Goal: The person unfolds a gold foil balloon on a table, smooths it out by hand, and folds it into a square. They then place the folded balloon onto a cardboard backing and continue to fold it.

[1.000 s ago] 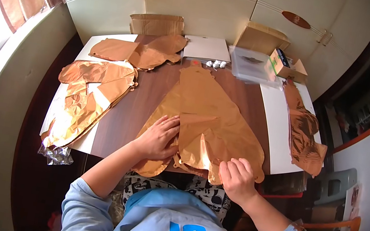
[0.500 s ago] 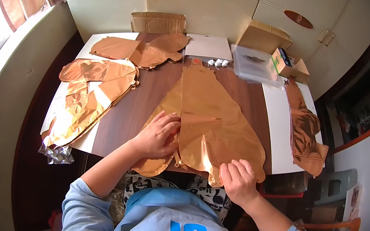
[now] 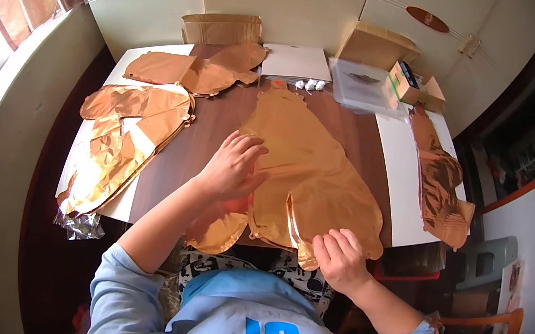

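A large copper-gold foil sheet, which looks like a flat, uninflated foil balloon (image 3: pixel 313 168), lies down the middle of the table, its lower end reaching over the front edge. My left hand (image 3: pixel 234 165) is over its left side, fingers stretched and slightly apart; contact with the foil is hard to make out. At the lower right, my right hand (image 3: pixel 340 258) has its fingers curled on the foil's front edge beside a bright crease. A rounded foil flap (image 3: pixel 217 233) sticks out below my left wrist.
More copper foil pieces (image 3: pixel 137 124) are stacked at the left, with others (image 3: pixel 216 73) behind. A crumpled foil strip (image 3: pixel 438 181) lies at the right. At the back are white card (image 3: pixel 295 62), small white lumps (image 3: pixel 309 85), clear plastic sheets (image 3: pixel 359 87) and an open box (image 3: pixel 415 89).
My left hand has risen a little and its fingers have straightened. The foil's left side looks narrower, and its lengthwise line no longer shows. My right hand stays at the front edge.
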